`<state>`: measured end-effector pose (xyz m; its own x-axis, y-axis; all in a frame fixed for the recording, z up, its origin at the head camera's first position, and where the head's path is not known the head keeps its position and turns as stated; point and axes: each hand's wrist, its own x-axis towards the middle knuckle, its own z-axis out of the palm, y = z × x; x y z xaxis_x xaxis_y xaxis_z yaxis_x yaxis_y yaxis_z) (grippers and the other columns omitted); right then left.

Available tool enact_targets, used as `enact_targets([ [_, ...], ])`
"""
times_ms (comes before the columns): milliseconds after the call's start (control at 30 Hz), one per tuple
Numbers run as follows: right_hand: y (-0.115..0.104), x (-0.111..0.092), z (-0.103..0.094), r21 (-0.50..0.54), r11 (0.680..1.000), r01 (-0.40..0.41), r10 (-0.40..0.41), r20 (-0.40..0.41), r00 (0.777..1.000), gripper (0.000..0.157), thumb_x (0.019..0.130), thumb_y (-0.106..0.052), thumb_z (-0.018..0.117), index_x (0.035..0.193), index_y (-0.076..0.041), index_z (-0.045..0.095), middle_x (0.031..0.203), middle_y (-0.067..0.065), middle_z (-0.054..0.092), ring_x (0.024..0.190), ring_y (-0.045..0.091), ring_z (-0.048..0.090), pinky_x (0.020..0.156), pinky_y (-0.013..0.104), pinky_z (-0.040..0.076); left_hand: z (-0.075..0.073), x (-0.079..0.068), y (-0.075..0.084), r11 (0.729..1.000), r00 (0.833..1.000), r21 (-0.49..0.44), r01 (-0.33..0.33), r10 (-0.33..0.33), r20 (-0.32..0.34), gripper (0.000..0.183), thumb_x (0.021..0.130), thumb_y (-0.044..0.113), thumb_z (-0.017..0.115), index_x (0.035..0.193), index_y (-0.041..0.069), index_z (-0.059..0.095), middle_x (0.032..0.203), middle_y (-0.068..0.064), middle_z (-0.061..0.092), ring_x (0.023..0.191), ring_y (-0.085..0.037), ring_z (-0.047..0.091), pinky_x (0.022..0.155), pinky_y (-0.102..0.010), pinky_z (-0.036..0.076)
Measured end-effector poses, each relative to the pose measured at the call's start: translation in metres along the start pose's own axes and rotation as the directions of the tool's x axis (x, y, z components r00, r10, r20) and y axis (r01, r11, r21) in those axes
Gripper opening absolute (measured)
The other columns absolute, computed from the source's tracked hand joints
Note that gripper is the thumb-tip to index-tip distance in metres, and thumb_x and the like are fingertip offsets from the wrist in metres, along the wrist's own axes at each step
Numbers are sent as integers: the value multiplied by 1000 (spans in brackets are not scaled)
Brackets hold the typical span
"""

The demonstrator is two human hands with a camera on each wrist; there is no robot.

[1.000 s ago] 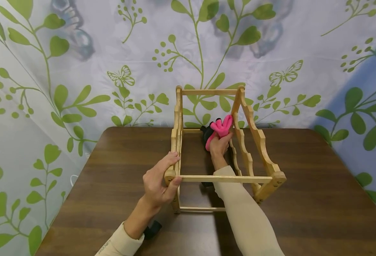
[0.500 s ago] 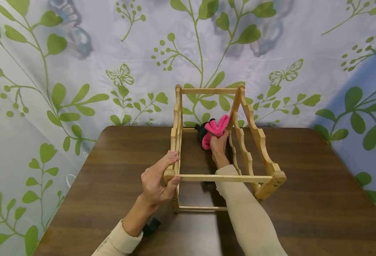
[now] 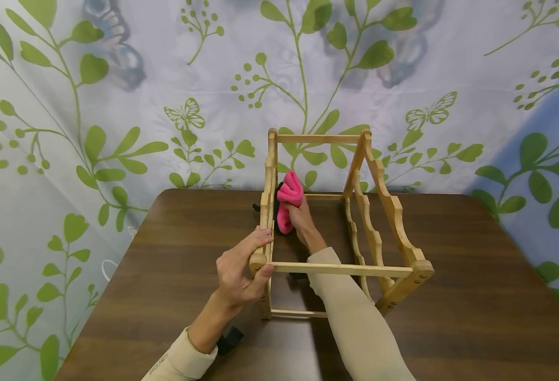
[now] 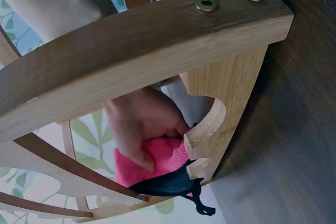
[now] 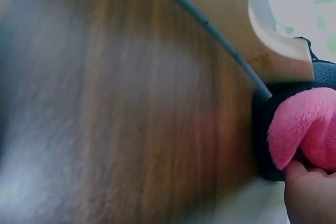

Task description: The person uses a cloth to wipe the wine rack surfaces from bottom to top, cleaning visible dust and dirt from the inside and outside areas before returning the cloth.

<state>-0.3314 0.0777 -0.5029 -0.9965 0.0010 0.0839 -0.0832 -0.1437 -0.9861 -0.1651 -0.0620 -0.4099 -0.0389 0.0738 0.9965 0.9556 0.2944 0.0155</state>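
A pale wooden rack (image 3: 336, 269) with wavy side rails stands on the table. My left hand (image 3: 238, 271) grips its front left corner, thumb across the front bar. Inside the frame, my right hand (image 3: 302, 216) holds a pink plush cloth with black backing (image 3: 290, 194) against the left side rails. In the left wrist view, the right hand (image 4: 144, 121) shows through the rails, pressing the cloth (image 4: 163, 156); a black loop (image 4: 202, 203) pokes out past the wood. In the right wrist view, fingers (image 5: 312, 198) are tucked into the pink folds (image 5: 302, 121).
The dark brown table (image 3: 474, 275) extends to both sides of the rack. A leaf-patterned curtain (image 3: 241, 32) hangs right behind it. Under the left forearm shows a black item (image 3: 230, 339). A thin grey rod (image 5: 210, 30) crosses the right wrist view.
My right hand has carried the cloth leftward across the rack's inside, from near the right rails to the left ones. The left hand keeps its grip on the corner.
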Motion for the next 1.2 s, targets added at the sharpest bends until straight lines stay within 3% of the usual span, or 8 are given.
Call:
enact_targets([
  [267, 0, -1, 2, -44, 989, -141, 141, -1, 990, 66, 91, 5, 56, 151, -10, 34, 144, 13, 45, 123, 20, 45, 106, 32, 36, 3, -2, 1, 1000, 1000, 3, 8, -8, -24, 41, 99, 25, 59, 95, -16, 64, 91, -26, 68, 86, -38, 70, 86, -41, 55],
  [500, 3, -5, -2, -160, 981, -106, 107, 0, 994, 58, 93, 5, 55, 147, -7, 38, 131, 14, 52, 112, 22, 47, 98, 33, 39, 5, -1, 3, 1000, 998, 13, 21, -20, -58, 42, 98, 26, 59, 93, -15, 65, 91, -24, 69, 83, -37, 70, 86, -42, 55],
  [633, 5, -6, -10, -220, 970, -104, 85, -92, 992, 47, 94, -1, 60, 139, -4, 47, 128, 16, 55, 113, 24, 50, 100, 37, 41, 7, -2, 5, 1000, 998, 22, 20, -19, -61, 42, 97, 26, 59, 92, -15, 65, 90, -24, 69, 83, -36, 70, 85, -41, 56],
  [767, 4, -8, -21, -293, 948, -125, 56, -233, 971, 39, 94, -8, 63, 132, -5, 54, 127, 16, 59, 116, 28, 52, 103, 40, 40, 8, -2, 6, 999, 997, 23, 27, -25, -66, 42, 97, 26, 60, 93, -16, 64, 90, -24, 68, 83, -36, 70, 84, -40, 56],
  [867, 2, -8, -28, -351, 924, -152, 20, -354, 935, 34, 94, -14, 65, 126, -5, 58, 124, 17, 62, 116, 33, 53, 103, 44, 40, 8, -2, 6, 999, 997, 22, 29, -28, -76, 43, 97, 27, 60, 93, -16, 64, 90, -24, 68, 83, -36, 70, 84, -40, 56],
  [967, 0, -7, -34, -390, 899, -199, -12, -475, 880, 28, 93, -17, 65, 120, -8, 61, 121, 15, 64, 115, 38, 54, 100, 48, 40, 9, -2, 6, 999, 997, 22, 24, -22, -81, 43, 97, 26, 60, 92, -16, 64, 89, -25, 68, 83, -36, 70, 84, -39, 56],
  [1067, 0, -5, -39, -409, 880, -242, -48, -585, 810, 26, 91, -15, 63, 117, -10, 63, 118, 15, 66, 114, 41, 55, 99, 52, 40, 9, -2, 5, 1000, 996, 23, 20, -18, -84, 43, 97, 26, 60, 92, -16, 64, 89, -25, 68, 83, -36, 70, 84, -39, 56],
  [1200, -1, -1, -44, -349, 909, -228, -97, -710, 697, 27, 91, -12, 61, 117, -8, 65, 117, 14, 67, 114, 39, 58, 100, 51, 41, 8, -1, 4, 999, 996, 29, 19, -17, -89, 43, 97, 26, 60, 91, -16, 64, 88, -26, 68, 82, -36, 70, 84, -40, 56],
])
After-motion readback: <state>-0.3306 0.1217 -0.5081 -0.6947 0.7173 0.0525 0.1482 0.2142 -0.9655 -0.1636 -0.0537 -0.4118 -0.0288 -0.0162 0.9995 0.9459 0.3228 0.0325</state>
